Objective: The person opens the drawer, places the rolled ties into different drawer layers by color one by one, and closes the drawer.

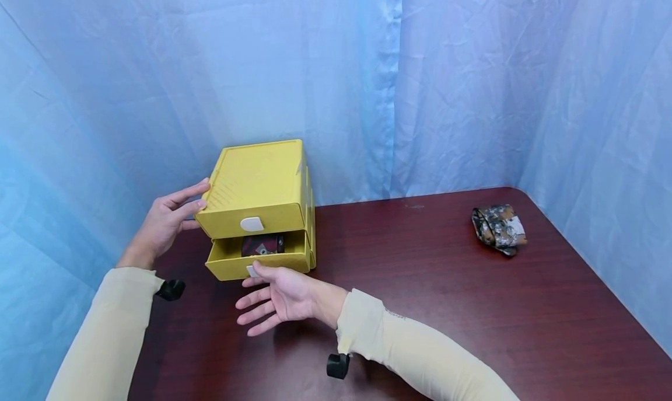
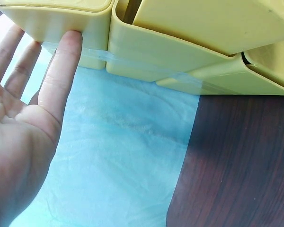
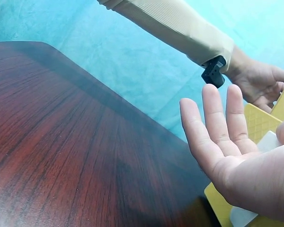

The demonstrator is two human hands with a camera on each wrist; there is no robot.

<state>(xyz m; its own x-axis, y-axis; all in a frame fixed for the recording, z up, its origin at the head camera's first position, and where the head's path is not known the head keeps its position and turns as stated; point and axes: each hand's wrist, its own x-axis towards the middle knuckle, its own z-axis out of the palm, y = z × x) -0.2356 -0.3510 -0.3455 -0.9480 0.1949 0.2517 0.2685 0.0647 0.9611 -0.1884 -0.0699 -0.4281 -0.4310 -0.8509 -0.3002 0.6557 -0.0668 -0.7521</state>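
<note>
A yellow two-drawer box (image 1: pixel 257 173) stands at the table's back left. Its lower drawer (image 1: pixel 226 268) is pulled partly out, and a dark red and black item (image 1: pixel 254 244) lies inside. My left hand (image 1: pixel 165 217) rests straight fingers on the box's left side; in the left wrist view a fingertip (image 2: pixel 72 40) presses the yellow wall. In front of the lower drawer is my right hand (image 1: pixel 289 296), fingers straight and spread, its thumb at the white pull tab (image 1: pixel 250 271). The upper drawer, with its own white tab (image 1: pixel 252 223), is closed.
A folded camouflage-patterned cloth bundle (image 1: pixel 499 227) lies at the right of the dark wood table (image 1: pixel 399 272). Blue curtains (image 1: pixel 346 86) hang close behind and beside the table. Small black devices (image 1: pixel 338 366) hang at both sleeve cuffs.
</note>
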